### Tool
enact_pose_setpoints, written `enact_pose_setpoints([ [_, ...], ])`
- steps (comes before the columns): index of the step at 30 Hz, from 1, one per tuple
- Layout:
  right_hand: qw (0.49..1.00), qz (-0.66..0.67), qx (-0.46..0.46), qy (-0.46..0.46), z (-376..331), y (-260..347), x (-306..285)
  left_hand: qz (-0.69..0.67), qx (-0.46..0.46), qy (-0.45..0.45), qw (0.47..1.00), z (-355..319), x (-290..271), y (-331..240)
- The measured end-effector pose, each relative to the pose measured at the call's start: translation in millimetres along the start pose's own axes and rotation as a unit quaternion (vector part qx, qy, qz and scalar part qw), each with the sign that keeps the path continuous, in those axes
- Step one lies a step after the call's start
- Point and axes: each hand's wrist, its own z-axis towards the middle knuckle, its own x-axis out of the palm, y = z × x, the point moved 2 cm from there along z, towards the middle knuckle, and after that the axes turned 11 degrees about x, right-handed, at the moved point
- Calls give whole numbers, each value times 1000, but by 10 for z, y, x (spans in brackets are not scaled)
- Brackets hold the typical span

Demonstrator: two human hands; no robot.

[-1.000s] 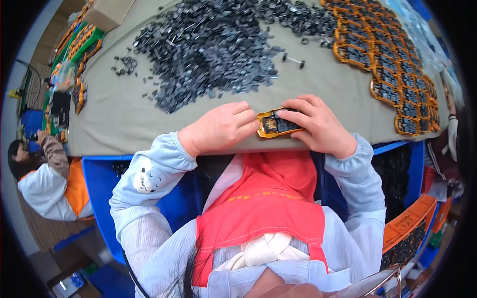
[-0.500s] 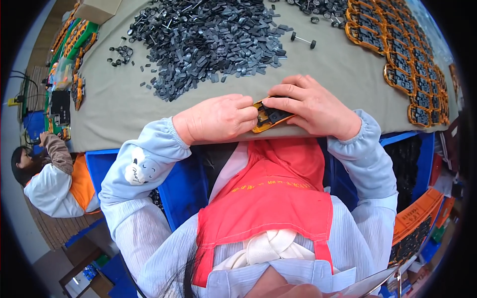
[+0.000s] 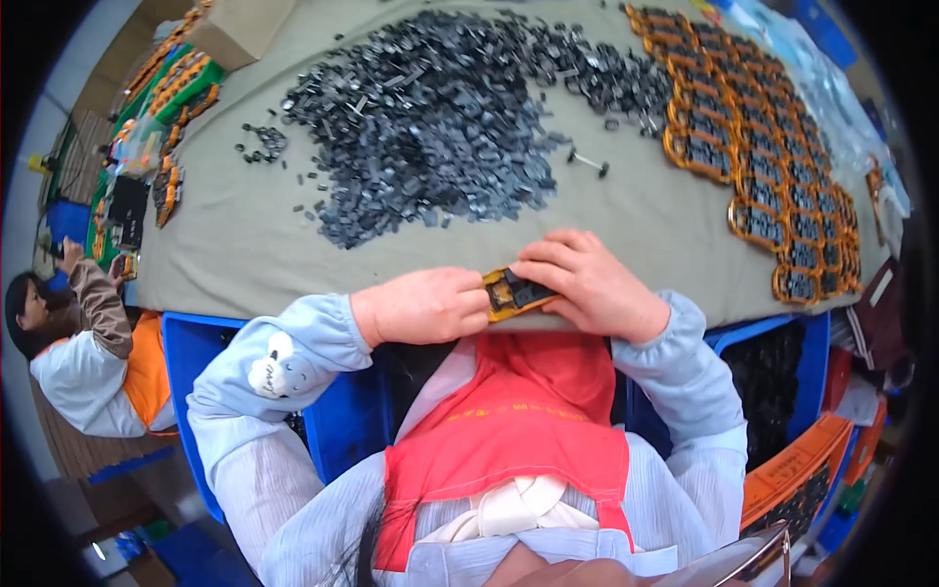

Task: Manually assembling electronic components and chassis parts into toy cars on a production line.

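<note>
- While our right hand [image 3: 595,293] keeps its fingers clamped over the orange-and-black casing [image 3: 514,296], on our side of the black heap [image 3: 430,161], that grip seems meant for steadiness.
- Our left hand [image 3: 421,305] has its fingers bunched together at the casing's left end; we cannot tell whether they pinch anything.
- We hold one casing; similar casings [image 3: 758,223] sit in slanting rows right of the heap, probably for order: over twenty, packed too closely to count exactly.
- The heap lies ahead on the table [image 3: 230,259], presumably for easy reach; its pieces defy counting.
- One loose wheeled axle [image 3: 589,162] lies just right of the heap, one small wheel cluster [image 3: 264,147] left of it.
</note>
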Motion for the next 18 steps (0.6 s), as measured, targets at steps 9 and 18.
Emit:
enact_pose_setpoints([
  [9, 976, 16, 127, -177, -29, -384, -417, 113, -168, -253, 946, -523, -99, 53],
  [18, 963, -98, 149, -201, -75, -990, -321, 128, -504, -337, 785, -1840, -307, 1010],
])
